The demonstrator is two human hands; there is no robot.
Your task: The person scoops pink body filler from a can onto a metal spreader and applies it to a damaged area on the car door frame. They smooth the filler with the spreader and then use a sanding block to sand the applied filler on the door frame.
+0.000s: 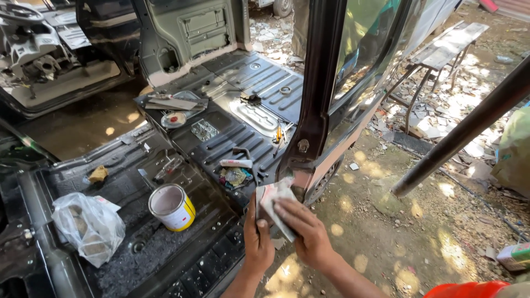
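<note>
Both hands pinch pale folded sheet of sandpaper [274, 203] at base of dark door pillar [314, 110]: left hand [258, 238] grips lower edge, right hand [305, 229] presses flat on face; sheet looks light, floppy, gritty, best held at edges

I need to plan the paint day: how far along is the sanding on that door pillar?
Early. Both hands, left hand and right hand, press a sheet of sandpaper at the pillar base, where a pale patch shows. The pillar above looks dark and unsanded. The open can sits on the floor pan.
</note>
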